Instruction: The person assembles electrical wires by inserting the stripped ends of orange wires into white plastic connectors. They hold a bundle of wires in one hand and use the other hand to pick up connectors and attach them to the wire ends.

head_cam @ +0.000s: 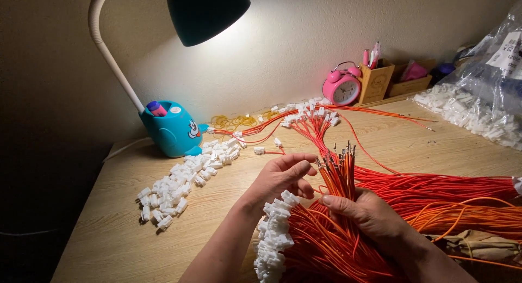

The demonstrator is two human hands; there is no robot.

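We work at a wooden desk (380, 139) under a lamp with a dark shade (204, 11) and a teal, bird-shaped base (171, 131).

**Right hand.** Our right hand (367, 212) closes around a bundle of orange wires (340, 177), held upright. The thumb lies across the front of the bundle and the fingers wrap behind it. The bare metal terminals (342, 151) at the wire tips stand above the fist.

**Left hand.** Our left hand (283, 177) is just beside the bundle, on its left. The fingertips curl together toward the wire tips. We cannot tell whether they pinch a single wire or only touch the terminals.

**Wires already fitted.** Below both hands, a thick sheaf of orange wires ends in a column of white plastic connectors (274, 234) near the desk's front edge. More orange wires (457, 193) run off to the right across the desk.

**Surrounding items.**
- A loose heap of white connector housings (179, 188) lies left of the hands, in front of the lamp base.
- A second fan of wires with white connectors (307, 117) lies farther back, near the wall.
- Yellow rubber bands (234, 121) lie beside the lamp base.
- A pink alarm clock (341, 87) and a wooden pen holder (376, 79) stand against the wall.
- A clear plastic bag of white connectors (484, 98) sits at the right rear.
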